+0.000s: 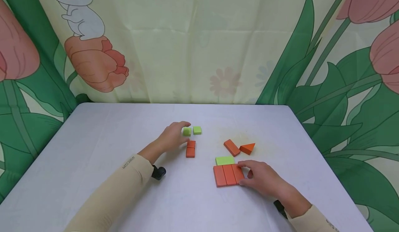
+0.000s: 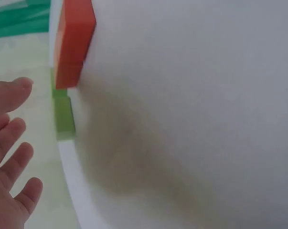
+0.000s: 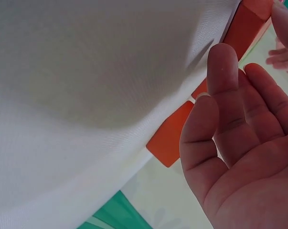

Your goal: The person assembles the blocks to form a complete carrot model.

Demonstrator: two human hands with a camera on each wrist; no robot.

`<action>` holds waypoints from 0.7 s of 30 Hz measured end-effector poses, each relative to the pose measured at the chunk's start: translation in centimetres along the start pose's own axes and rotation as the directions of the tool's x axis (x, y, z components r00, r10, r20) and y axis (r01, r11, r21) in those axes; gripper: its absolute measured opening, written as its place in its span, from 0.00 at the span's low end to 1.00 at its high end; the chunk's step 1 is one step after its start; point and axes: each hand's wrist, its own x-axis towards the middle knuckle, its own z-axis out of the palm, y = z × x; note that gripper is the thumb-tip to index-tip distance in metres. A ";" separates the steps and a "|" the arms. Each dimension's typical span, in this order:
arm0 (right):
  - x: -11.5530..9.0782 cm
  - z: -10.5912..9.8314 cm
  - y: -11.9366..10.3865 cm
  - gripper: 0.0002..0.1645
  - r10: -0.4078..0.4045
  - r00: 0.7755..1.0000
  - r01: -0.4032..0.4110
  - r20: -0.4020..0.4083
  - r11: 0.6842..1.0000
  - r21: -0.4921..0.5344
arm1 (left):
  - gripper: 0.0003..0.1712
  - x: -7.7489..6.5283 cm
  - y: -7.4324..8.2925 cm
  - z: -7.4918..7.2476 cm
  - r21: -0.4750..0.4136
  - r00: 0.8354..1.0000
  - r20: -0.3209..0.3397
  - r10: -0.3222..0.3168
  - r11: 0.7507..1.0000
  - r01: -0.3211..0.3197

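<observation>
My left hand [image 1: 172, 136] reaches to the back blocks with fingers spread, its fingertips around a small green block [image 1: 187, 131]. A second green block [image 1: 197, 130] stands just right of it. Two small orange blocks [image 1: 191, 149] sit together in front, near the thumb. In the left wrist view the fingers are apart, with nothing between them. My right hand [image 1: 265, 178] has thumb and index finger at the two ends of the rightmost orange block [image 1: 238, 173] in a row of three. A green block [image 1: 225, 160] lies along the far side of this row.
Behind the row are a loose orange rectangular block [image 1: 232, 147] and an orange triangular block [image 1: 247, 148], close to each other. The white table [image 1: 131, 121] ends at a printed curtain [image 1: 193, 51] at the back.
</observation>
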 end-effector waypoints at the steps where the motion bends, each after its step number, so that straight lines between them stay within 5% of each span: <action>1: 0.0 0.0 0.0 0.33 0.004 1.000 -0.004 -0.001 1.000 0.005 | 0.32 0.3 -0.2 0.0 -0.001 1.000 -0.002 -0.010 1.000 0.010; 10: 0.2 0.1 0.1 0.34 0.023 1.000 -0.023 0.009 1.000 0.009 | 0.26 2.6 -0.6 0.3 0.037 0.993 0.007 -0.122 0.992 0.121; 21: 0.2 0.1 -0.2 0.33 0.039 0.999 -0.039 0.004 0.999 0.016 | 0.21 2.9 -1.8 0.9 0.004 0.991 0.009 -0.136 0.991 0.135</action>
